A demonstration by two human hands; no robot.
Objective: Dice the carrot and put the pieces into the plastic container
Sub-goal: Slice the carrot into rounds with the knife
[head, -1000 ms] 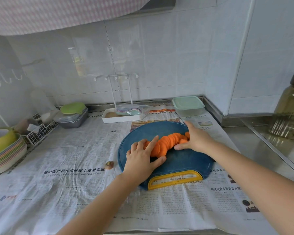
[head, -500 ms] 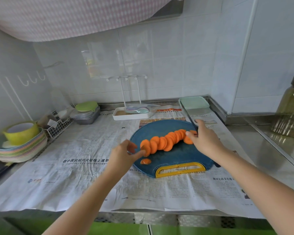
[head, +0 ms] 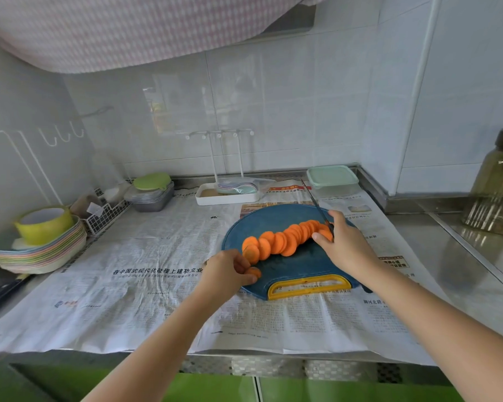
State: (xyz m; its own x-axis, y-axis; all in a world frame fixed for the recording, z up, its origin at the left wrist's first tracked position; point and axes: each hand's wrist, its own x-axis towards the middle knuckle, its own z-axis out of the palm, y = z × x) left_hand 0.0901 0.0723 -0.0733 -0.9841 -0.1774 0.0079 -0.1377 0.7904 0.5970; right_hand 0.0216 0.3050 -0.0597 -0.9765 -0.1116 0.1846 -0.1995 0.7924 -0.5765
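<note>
Carrot slices [head: 285, 240] fanned across blue board [head: 302, 265], left hand [head: 225, 274] pinching one loose slice [head: 254, 272], right hand [head: 346, 248] clamped round knife [head: 314, 200]

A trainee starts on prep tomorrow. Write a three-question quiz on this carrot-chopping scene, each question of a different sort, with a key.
1. True or false: the left hand pinches a loose carrot slice.
2. The row of carrot slices lies on: A a white plate; B the blue cutting board; C a frying pan.
3. Which hand grips the knife?
Key: 1 true; 2 B; 3 the right hand.
</note>
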